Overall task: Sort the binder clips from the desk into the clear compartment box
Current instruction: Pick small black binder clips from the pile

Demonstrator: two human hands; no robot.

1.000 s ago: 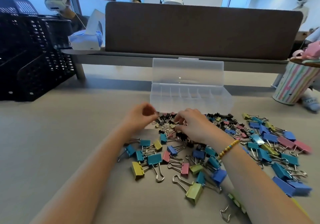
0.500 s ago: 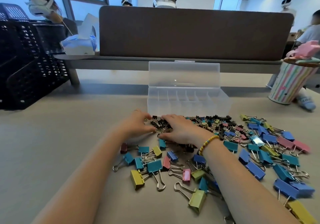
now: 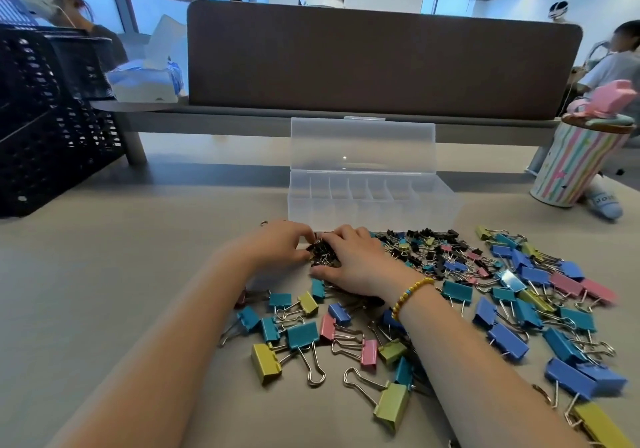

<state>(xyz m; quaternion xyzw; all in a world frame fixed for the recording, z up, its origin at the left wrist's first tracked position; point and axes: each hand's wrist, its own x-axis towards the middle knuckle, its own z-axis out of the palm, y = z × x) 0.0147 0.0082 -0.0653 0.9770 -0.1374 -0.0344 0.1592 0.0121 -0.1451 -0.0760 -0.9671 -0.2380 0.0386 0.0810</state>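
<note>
A clear compartment box (image 3: 372,212) stands open on the desk, lid upright, its several compartments showing nothing inside. In front of it lies a wide scatter of binder clips: small black ones (image 3: 420,239), larger blue (image 3: 507,340), teal (image 3: 302,334), pink (image 3: 369,352) and yellow-green (image 3: 393,406). My left hand (image 3: 277,245) and my right hand (image 3: 356,260) rest on the desk side by side, fingers curled around a small heap of black clips (image 3: 320,252) between them, just in front of the box's left end.
A black mesh basket (image 3: 45,125) stands at the far left. A striped cup (image 3: 575,167) with a pink lid sits at the far right. A brown partition (image 3: 381,59) runs behind the box, with a tissue pack (image 3: 145,82) on its ledge. People sit beyond it.
Both hands have come closer together and lower onto the desk, gathering small black clips into a heap between them. The view has shifted slightly.
</note>
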